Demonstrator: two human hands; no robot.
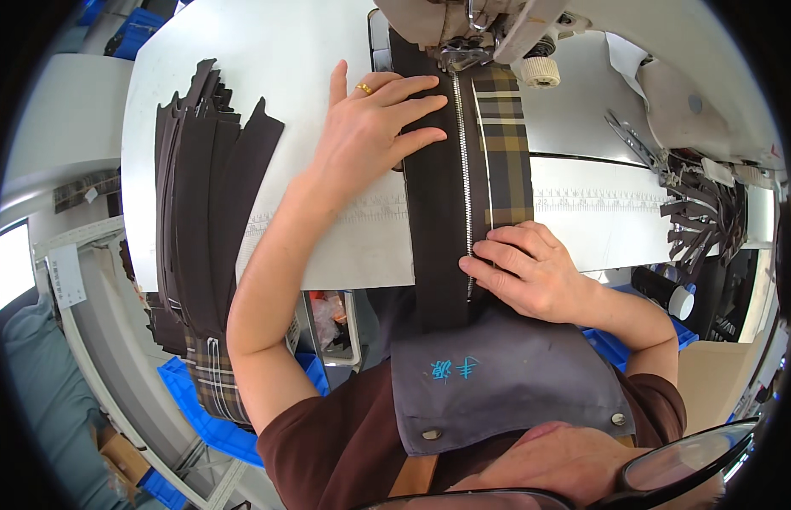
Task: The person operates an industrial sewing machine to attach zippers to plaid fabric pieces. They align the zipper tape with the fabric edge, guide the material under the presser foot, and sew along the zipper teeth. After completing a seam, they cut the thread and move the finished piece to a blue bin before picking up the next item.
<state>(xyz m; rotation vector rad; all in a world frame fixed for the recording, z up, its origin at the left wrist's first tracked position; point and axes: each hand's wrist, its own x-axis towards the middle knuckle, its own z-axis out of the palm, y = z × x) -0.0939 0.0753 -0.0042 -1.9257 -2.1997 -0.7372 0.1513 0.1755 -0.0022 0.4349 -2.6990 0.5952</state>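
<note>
A long dark fabric strip (434,195) with a metal zipper (463,170) and a plaid piece (506,127) runs under the sewing machine's presser foot (463,58) and hangs over the table's front edge. My left hand (374,127) lies with spread fingers at the strip's left side near the presser foot, fingertips on the dark fabric. Lower down, my right hand (523,272) rests its slightly bent, parted fingers on the zipper and the plaid piece's edge.
On the white table (336,238), a stack of dark strips (200,187) hangs over the left edge. At right are metal snips (629,136) and cut scraps (701,212). Blue bins (208,425) and a dark cylinder with a white end (659,289) sit lower down.
</note>
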